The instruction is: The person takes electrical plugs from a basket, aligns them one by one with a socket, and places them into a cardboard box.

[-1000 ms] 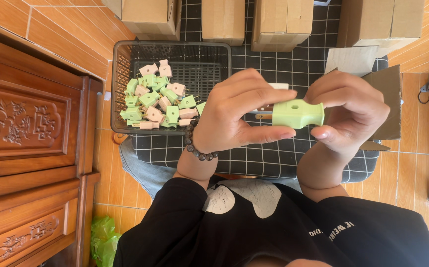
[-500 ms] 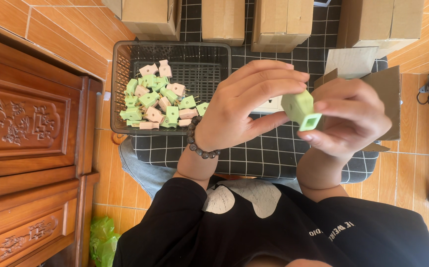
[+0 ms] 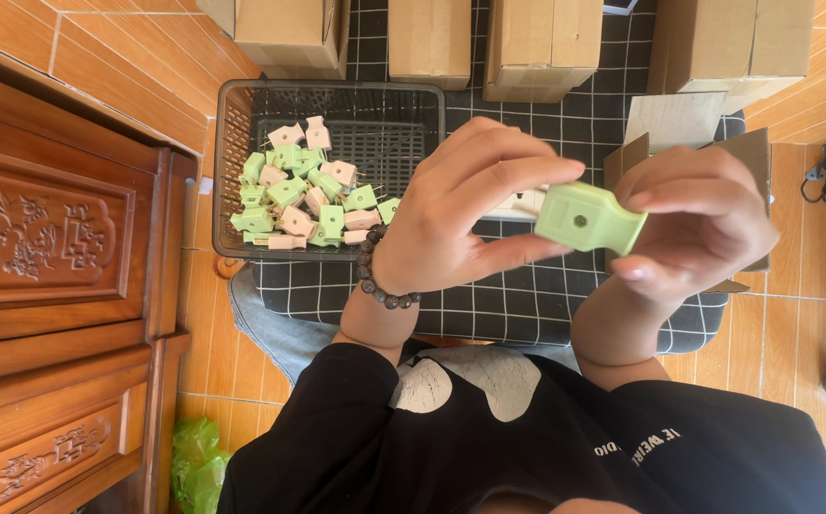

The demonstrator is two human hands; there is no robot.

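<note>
My left hand (image 3: 451, 209), with a bead bracelet on its wrist, and my right hand (image 3: 698, 219) together hold one light green plastic plug (image 3: 584, 217) above my lap. The left thumb and fingers pinch its left end, and the right fingers grip its right end. The plug's flat face with a small hole faces the camera. To the left, a dark wire basket (image 3: 242, 95) holds a pile of several green and pink plugs (image 3: 299, 190).
A carved wooden cabinet (image 3: 51, 238) stands at the left. Cardboard boxes (image 3: 289, 29) line the far side, and an open one (image 3: 746, 152) sits behind my right hand. A black checked cloth (image 3: 508, 305) covers my lap. A green bag (image 3: 194, 466) lies by the cabinet.
The green plug has been turned in my hands, from lying sideways, through end-on, to flat face up. Both hands stayed in place.
</note>
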